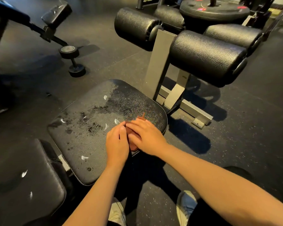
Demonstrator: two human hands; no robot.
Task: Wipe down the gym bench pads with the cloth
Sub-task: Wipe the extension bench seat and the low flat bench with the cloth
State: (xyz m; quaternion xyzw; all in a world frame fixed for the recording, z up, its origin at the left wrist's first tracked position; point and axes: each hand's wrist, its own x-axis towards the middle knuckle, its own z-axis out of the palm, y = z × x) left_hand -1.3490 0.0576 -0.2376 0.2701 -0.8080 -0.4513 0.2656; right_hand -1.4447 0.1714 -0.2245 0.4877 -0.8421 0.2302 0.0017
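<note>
A black, worn seat pad (95, 121) of a gym bench fills the middle of the view, its surface cracked and flaking. A reddish-brown cloth (141, 119) lies near the pad's right edge, mostly hidden under both hands. My right hand (147, 136) lies flat over the cloth with its fingers straight. My left hand (117, 144) rests beside it, fingers bent at the cloth's left edge; whether they grip the cloth I cannot tell. The black back pad (23, 185) lies at the lower left.
Black roller pads (206, 57) on a grey steel post (160, 62) stand beyond the seat. A dumbbell (73, 61) lies on the rubber floor at left. Weight plates (214, 10) sit at the top. My shoes (185, 207) are below, beside the bench.
</note>
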